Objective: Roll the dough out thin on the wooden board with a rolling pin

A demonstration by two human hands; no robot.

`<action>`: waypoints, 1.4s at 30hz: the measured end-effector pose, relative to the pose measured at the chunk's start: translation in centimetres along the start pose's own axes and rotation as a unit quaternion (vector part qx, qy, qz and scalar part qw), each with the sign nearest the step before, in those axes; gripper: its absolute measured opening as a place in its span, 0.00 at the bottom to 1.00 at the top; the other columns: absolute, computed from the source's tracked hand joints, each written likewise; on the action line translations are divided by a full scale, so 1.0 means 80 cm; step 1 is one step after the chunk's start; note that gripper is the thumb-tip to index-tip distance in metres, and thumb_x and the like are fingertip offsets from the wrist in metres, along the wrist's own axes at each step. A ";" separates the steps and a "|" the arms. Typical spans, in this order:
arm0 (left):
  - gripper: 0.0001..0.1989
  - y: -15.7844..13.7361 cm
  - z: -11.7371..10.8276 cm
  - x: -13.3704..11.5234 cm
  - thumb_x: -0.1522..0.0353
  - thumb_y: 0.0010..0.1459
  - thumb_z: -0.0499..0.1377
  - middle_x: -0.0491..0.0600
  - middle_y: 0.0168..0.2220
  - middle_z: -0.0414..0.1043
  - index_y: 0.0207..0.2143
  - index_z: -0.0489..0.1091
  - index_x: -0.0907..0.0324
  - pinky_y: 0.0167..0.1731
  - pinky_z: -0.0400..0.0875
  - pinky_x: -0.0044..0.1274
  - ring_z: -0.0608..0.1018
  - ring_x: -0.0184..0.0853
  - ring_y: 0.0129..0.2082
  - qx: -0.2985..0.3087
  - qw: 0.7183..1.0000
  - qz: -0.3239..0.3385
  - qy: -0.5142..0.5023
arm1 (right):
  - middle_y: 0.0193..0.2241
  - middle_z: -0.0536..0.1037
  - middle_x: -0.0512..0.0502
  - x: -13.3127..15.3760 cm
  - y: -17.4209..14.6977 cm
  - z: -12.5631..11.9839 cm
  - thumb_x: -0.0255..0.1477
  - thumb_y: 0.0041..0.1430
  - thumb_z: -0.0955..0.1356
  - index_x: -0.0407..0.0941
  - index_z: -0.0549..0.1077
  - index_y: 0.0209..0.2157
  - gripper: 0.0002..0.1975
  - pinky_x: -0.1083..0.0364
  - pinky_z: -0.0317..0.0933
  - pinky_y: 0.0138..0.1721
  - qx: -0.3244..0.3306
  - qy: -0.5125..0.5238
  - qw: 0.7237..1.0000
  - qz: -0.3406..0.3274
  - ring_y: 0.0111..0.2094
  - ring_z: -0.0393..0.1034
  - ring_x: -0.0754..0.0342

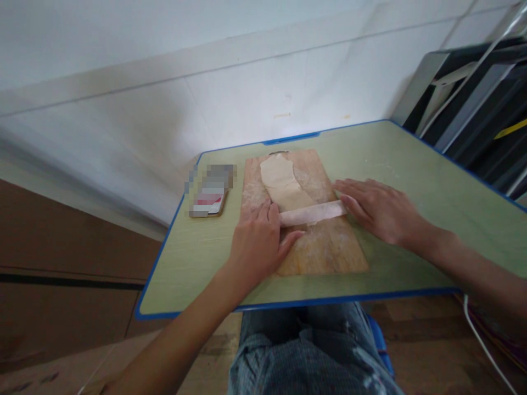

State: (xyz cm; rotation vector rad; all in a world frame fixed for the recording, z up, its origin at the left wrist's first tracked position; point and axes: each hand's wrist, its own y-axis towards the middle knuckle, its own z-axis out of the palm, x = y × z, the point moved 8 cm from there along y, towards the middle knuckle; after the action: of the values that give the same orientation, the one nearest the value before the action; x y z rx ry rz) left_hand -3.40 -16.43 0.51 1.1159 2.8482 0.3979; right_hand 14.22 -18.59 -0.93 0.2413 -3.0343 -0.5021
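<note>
A flattened sheet of pale dough (281,176) lies lengthwise on a floured wooden cutting board (337,255). Across its near end rests a light, flour-dusted rolling pin (310,214). My left hand (257,236) lies over the pin's left end, fingers forward and thumb out to the side near the board. At the other end, my right hand (373,211) holds the pin, its thumb toward the pin and its fingers reaching past the board's right edge. Both ends of the pin are hidden by my hands.
The board sits on a green table (411,159) with a blue edge. A phone (212,189), partly blurred out, lies left of the board. Behind the table stands a white wall (247,93); dark flat panels (473,104) lean at the right. My legs are under the near edge.
</note>
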 end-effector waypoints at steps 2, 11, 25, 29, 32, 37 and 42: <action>0.29 -0.013 -0.002 -0.008 0.51 0.61 0.48 0.64 0.48 0.71 0.47 0.65 0.69 0.46 0.70 0.36 0.73 0.47 0.49 -0.009 1.000 0.010 0.005 | 0.50 0.74 0.38 0.004 -0.011 -0.003 0.37 0.66 0.49 0.40 0.72 0.50 0.28 0.42 0.55 0.57 -0.021 -0.002 1.000 -0.010 0.52 0.68 0.44; 0.35 -0.033 -0.002 -0.020 0.50 0.61 0.45 0.69 0.60 0.58 0.57 0.56 0.72 0.58 0.59 0.38 0.61 0.49 0.62 -0.010 0.999 0.029 -0.009 | 0.53 0.72 0.38 0.007 -0.017 -0.004 0.37 0.66 0.51 0.41 0.69 0.53 0.26 0.38 0.52 0.58 -0.026 0.030 0.999 -0.032 0.57 0.62 0.44; 0.37 0.012 0.010 0.018 0.51 0.64 0.39 0.66 0.65 0.47 0.63 0.47 0.71 0.62 0.50 0.37 0.50 0.45 0.66 0.043 0.999 0.016 -0.023 | 0.57 0.67 0.39 0.001 0.036 0.016 0.34 0.66 0.49 0.39 0.66 0.57 0.27 0.44 0.56 0.56 0.059 0.012 0.998 0.002 0.57 0.61 0.45; 0.41 -0.004 0.000 0.000 0.46 0.61 0.40 0.67 0.65 0.47 0.62 0.50 0.72 0.62 0.50 0.38 0.48 0.48 0.66 0.030 0.998 0.048 -0.014 | 0.52 0.73 0.41 0.007 -0.002 0.003 0.39 0.66 0.49 0.43 0.67 0.55 0.27 0.45 0.61 0.53 0.016 0.003 1.000 -0.018 0.51 0.69 0.46; 0.37 0.023 0.010 0.015 0.50 0.63 0.38 0.64 0.65 0.49 0.63 0.49 0.69 0.61 0.51 0.37 0.51 0.45 0.66 0.059 0.998 0.027 -0.021 | 0.56 0.69 0.42 0.001 0.019 0.010 0.38 0.66 0.49 0.44 0.66 0.56 0.27 0.44 0.58 0.56 0.021 0.025 0.999 -0.032 0.56 0.64 0.46; 0.34 0.057 0.025 0.039 0.54 0.66 0.37 0.65 0.64 0.51 0.62 0.49 0.72 0.61 0.51 0.34 0.54 0.42 0.65 0.099 0.994 -0.039 -0.032 | 0.58 0.66 0.41 -0.009 0.057 0.024 0.34 0.65 0.50 0.40 0.66 0.57 0.27 0.44 0.55 0.58 0.071 0.032 0.997 0.006 0.60 0.56 0.47; 0.39 0.006 0.006 0.006 0.49 0.62 0.41 0.67 0.63 0.52 0.62 0.51 0.73 0.60 0.55 0.33 0.56 0.45 0.64 0.078 0.997 0.000 -0.020 | 0.56 0.69 0.41 0.011 -0.001 0.000 0.36 0.66 0.50 0.41 0.65 0.57 0.26 0.42 0.58 0.55 0.003 0.008 1.000 -0.009 0.56 0.64 0.46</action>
State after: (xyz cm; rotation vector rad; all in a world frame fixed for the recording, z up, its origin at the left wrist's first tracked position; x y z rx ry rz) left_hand -3.38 -15.68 0.18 1.1330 2.8860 0.1525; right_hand 13.34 -18.80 -0.89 0.2706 -3.0209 -0.4885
